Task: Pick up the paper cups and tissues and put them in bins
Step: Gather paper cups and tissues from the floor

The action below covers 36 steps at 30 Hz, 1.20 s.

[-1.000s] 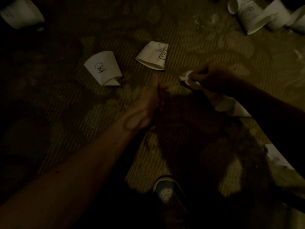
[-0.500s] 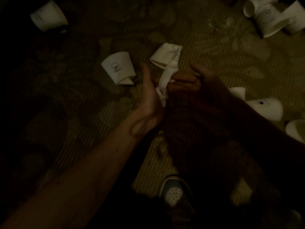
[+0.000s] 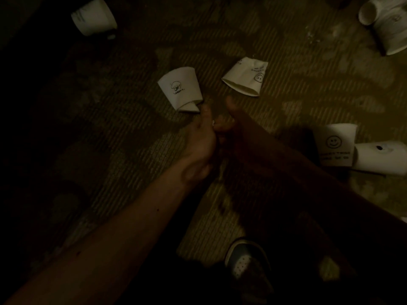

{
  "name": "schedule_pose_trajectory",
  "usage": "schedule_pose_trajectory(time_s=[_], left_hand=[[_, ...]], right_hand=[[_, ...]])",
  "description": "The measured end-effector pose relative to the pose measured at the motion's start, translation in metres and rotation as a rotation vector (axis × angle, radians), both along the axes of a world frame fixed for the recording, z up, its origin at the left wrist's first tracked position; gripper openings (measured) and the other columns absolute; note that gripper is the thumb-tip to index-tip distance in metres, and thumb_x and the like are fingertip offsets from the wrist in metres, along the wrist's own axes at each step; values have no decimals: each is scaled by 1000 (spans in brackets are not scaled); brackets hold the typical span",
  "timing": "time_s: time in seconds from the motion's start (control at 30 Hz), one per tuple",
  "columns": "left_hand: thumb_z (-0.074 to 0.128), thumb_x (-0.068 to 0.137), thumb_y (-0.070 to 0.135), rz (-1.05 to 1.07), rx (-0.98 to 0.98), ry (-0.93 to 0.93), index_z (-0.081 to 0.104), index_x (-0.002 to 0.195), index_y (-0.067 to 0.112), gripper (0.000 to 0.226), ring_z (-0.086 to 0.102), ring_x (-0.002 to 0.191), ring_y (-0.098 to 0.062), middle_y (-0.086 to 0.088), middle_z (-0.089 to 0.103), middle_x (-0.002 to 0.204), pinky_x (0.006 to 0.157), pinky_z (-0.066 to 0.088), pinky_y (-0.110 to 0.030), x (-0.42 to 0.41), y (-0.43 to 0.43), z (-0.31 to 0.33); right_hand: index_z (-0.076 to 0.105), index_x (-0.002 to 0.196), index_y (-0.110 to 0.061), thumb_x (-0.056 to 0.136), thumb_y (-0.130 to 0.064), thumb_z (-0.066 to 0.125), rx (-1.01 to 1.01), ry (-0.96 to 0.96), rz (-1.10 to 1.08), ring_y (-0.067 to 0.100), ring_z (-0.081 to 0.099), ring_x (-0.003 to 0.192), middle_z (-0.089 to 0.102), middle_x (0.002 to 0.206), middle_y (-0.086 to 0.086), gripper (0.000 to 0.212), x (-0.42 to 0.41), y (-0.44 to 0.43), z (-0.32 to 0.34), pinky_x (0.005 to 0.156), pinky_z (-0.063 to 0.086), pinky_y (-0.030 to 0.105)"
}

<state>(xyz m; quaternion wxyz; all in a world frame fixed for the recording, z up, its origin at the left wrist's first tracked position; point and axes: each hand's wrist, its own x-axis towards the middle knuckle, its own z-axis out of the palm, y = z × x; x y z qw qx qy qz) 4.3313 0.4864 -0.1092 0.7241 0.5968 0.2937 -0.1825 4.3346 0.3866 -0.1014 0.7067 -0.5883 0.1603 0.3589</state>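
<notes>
The scene is a dim carpeted floor. My left hand (image 3: 201, 139) is curled around a white tissue (image 3: 213, 122), of which only a small bit shows. My right hand (image 3: 231, 119) lies in shadow pressed against the left, thumb pointing forward; its fingers are too dark to read. Just beyond the left thumb lies a paper cup with a mushroom print (image 3: 179, 89). A crushed smiley cup (image 3: 244, 79) lies further right. Another smiley cup (image 3: 334, 146) and a plain cup (image 3: 378, 157) lie right of my right forearm.
One more cup (image 3: 93, 16) lies at the far upper left, and a cluster of cups (image 3: 383, 23) sits in the upper right corner. My shoe (image 3: 244, 258) is at the bottom centre. No bin is in view.
The right hand carried the tissue leftwards to the left hand, which has closed round it. The hanging strip of tissue is now almost hidden. The view has shifted left.
</notes>
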Motion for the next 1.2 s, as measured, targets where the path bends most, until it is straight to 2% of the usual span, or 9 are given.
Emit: schedule_pose_trajectory(time_s=[0.1,0.23,0.37,0.57,0.67,0.83,0.97,1.1,1.2], left_hand=[[37,104,42,59,111,-70,60,78,12,46,61,54,-12,3,64,58,45,49,-20,0,11,-3],[38,104,42,108,120,-74,64,89,8,45,62,51,-15,-6,66,70,43,47,-24,4,31,-7],[41,105,33,75,362,-165,66,90,6,40,61,51,-4,-3,65,71,45,42,-18,10,57,-16],[49,102,25,51,484,-135,62,77,7,34,57,41,-10,-4,62,60,38,41,-19,26,94,-19],[50,102,27,-73,575,-130,64,74,11,35,59,52,-10,-2,62,64,49,46,-23,29,94,-19],[47,102,36,-93,557,-96,64,72,23,36,60,67,-10,2,64,74,58,43,-23,31,89,-18],[55,92,56,11,460,28,69,96,22,37,64,100,-23,-3,68,106,90,51,-36,31,96,-21],[54,86,68,133,405,86,37,147,11,85,49,125,-29,-10,46,146,111,36,-47,31,101,-19],[49,76,80,107,290,110,35,149,17,98,48,127,-29,-8,45,148,110,37,-50,33,94,-15]], right_hand=[[50,137,-6,97,-55,37,-155,-91,84,47,49,124,57,129,21,65,6,21,1,106,40,57],[61,99,-25,96,-62,32,-114,-51,72,8,67,78,66,89,-4,47,15,36,-12,70,56,26],[62,89,-21,98,-55,32,46,57,83,10,65,69,66,79,-1,47,28,44,-9,63,53,25],[69,92,-4,94,-33,62,-429,-275,-37,11,65,55,69,76,9,29,63,35,-9,56,54,25],[68,104,1,89,-45,65,-762,-384,-56,21,66,80,70,93,15,49,79,47,-36,61,47,23],[62,117,-2,79,-59,69,-821,-355,-14,20,62,97,63,102,7,69,86,71,-69,65,43,25],[52,130,1,84,-44,72,-819,-356,-83,31,56,117,58,129,17,67,87,72,-78,93,49,39],[53,130,7,92,-20,66,-576,-318,-227,18,55,101,58,123,18,48,76,57,-66,61,43,4],[57,129,-6,92,-25,66,-332,-133,-202,11,60,88,64,112,4,43,64,37,-49,66,52,12]])
